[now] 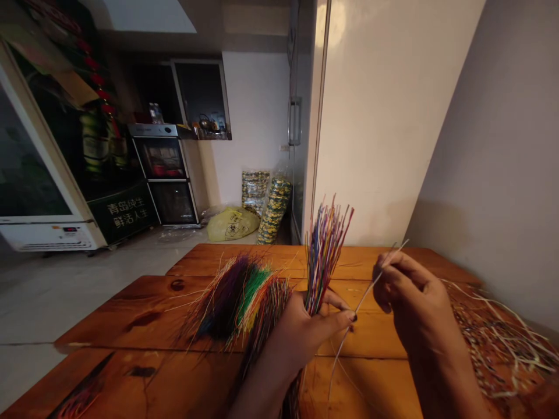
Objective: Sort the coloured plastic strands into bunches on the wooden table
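My left hand [305, 326] is closed around an upright bundle of thin coloured wires [325, 250], their ends fanning out above the fist. Between its thumb and finger it also pinches a single pale wire [364, 295], which trails down below the thumb. My right hand [406, 291] grips the upper part of that same pale wire, with the tip poking out past the fingers. The wire runs straight and slanted between both hands. Left of my left hand, a pile of purple, green, yellow and dark wires [244, 297] lies on the wooden table [371, 343].
Wire scraps and pale strips [502, 343] cover the table's right side. A pinkish bundle [81, 396] lies at the lower left. Beyond the table are a yellow bag [233, 224], camouflage-patterned rolls [274, 209], a black cabinet [163, 174] and a glass-door fridge [39, 151].
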The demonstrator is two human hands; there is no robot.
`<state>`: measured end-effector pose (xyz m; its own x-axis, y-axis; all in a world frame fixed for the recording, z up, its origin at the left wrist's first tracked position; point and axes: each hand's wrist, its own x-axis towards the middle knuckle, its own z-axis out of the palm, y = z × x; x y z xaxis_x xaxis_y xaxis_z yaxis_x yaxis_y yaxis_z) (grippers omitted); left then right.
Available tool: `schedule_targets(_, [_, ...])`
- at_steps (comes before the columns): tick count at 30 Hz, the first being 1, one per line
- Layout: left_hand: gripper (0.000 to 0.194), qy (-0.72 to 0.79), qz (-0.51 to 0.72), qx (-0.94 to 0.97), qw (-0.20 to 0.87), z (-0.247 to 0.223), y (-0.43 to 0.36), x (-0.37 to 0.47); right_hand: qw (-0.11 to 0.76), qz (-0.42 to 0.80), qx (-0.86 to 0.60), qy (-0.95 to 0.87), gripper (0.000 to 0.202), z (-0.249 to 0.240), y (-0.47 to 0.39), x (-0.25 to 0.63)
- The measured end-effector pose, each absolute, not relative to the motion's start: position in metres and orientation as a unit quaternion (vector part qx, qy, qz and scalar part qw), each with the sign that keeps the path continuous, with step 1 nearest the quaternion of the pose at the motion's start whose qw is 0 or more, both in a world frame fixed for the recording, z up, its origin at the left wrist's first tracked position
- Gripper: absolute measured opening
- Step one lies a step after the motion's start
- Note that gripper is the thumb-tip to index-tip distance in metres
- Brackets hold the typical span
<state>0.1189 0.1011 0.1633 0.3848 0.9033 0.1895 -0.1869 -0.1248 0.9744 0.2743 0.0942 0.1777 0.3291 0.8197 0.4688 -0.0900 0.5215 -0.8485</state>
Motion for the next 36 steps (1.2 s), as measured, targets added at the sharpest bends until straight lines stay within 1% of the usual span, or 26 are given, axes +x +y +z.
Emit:
schedule_targets(4, [0.007,0.327,0.440,0.592,0.591,0.161,0.103,0.121,0.780,0.295,-0.351,-0.426,0.012,0.181,0.100,0.288])
schedule_targets(7, [0.010,0.347,0.467,0.591,0.559,0.158,0.107,0.121,0.782,0.290,-0.358,-0.420,0.018,0.181,0.104,0.290])
schedule_targets(10, [0.011,0.357,0.501,0.576,0.538,0.156,0.111,0.120,0.721,0.314,-0.396,-0.474,0.026,0.180,0.103,0.281])
schedule_targets(14, [0.014,0.345,0.524,0.539,0.562,0.158,0.112,0.120,0.628,0.344,-0.421,-0.557,0.026,0.180,0.098,0.265])
schedule_targets(17, [0.014,0.318,0.531,0.521,0.589,0.160,0.111,0.120,0.598,0.363,-0.423,-0.576,0.025,0.181,0.097,0.258])
schedule_targets(20, [0.015,0.303,0.530,0.521,0.596,0.161,0.110,0.121,0.588,0.371,-0.420,-0.584,0.024,0.182,0.098,0.258])
schedule_targets(26, [0.015,0.352,0.520,0.554,0.547,0.157,0.113,0.121,0.605,0.332,-0.443,-0.572,0.023,0.176,0.099,0.264])
schedule_targets(31, [0.015,0.362,0.523,0.587,0.501,0.156,0.114,0.124,0.622,0.301,-0.422,-0.587,0.023,0.176,0.099,0.268])
schedule_targets(36, [0.015,0.387,0.506,0.564,0.525,0.159,0.109,0.129,0.665,0.221,-0.435,-0.565,0.018,0.179,0.096,0.273])
